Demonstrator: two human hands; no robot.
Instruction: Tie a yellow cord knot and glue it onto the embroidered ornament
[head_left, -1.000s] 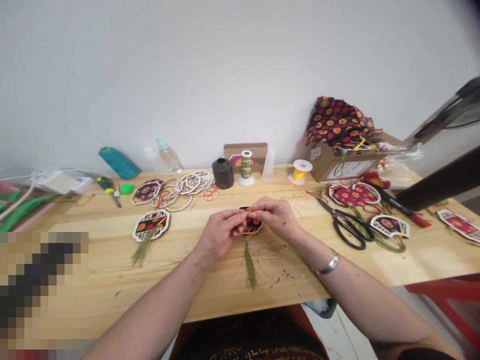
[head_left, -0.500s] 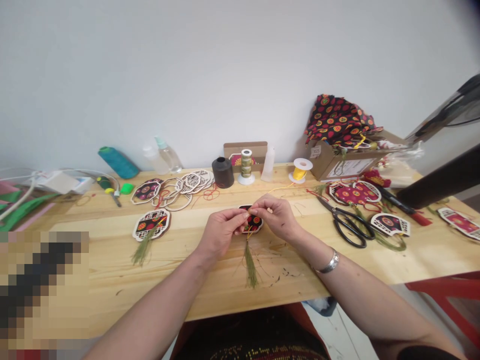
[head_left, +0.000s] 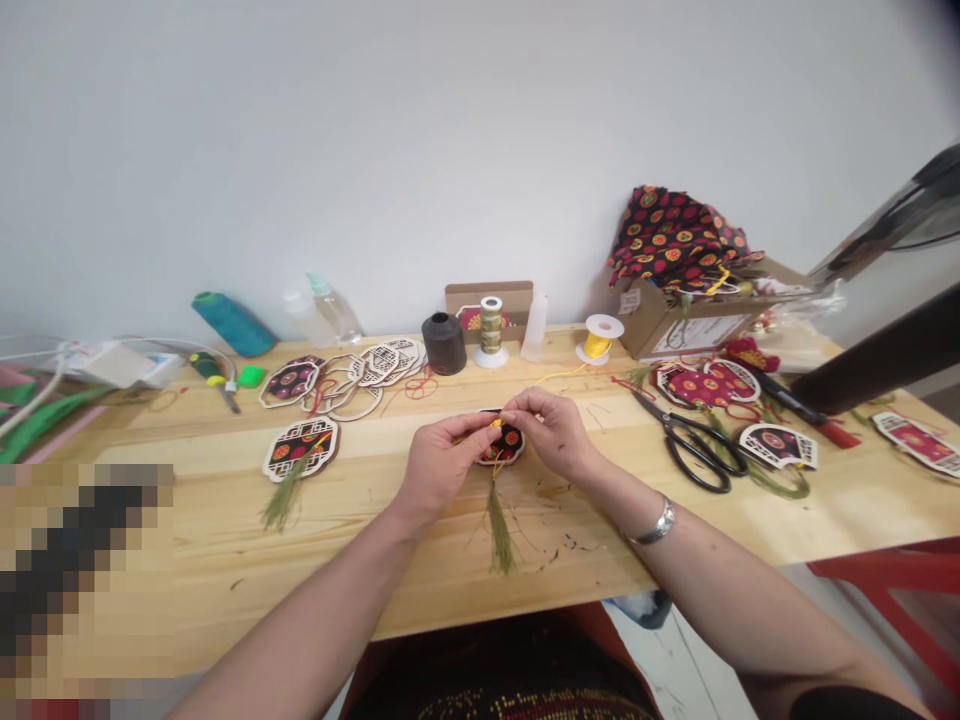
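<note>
A dark patterned ornament (head_left: 512,441) lies on the wooden table between my hands, its green tassel (head_left: 499,530) hanging toward the front edge. My left hand (head_left: 450,455) pinches yellow cord (head_left: 496,424) at the ornament's top. Close beside it, my right hand (head_left: 546,428) is also closed in a pinch over the ornament's upper right; the fingertips hide most of the cord there. Yellow cord runs from behind my right hand to a spool (head_left: 598,342).
Black scissors (head_left: 701,450) and finished-looking ornaments (head_left: 780,447) lie at the right, near a cardboard box (head_left: 675,325) of fabric. A tasselled ornament (head_left: 300,448) is at the left. Thread cones (head_left: 444,345) and bottles stand along the wall.
The fingertips have shifted slightly at the ornament's top, and more yellow cord shows between them. The whole view has moved a little.
</note>
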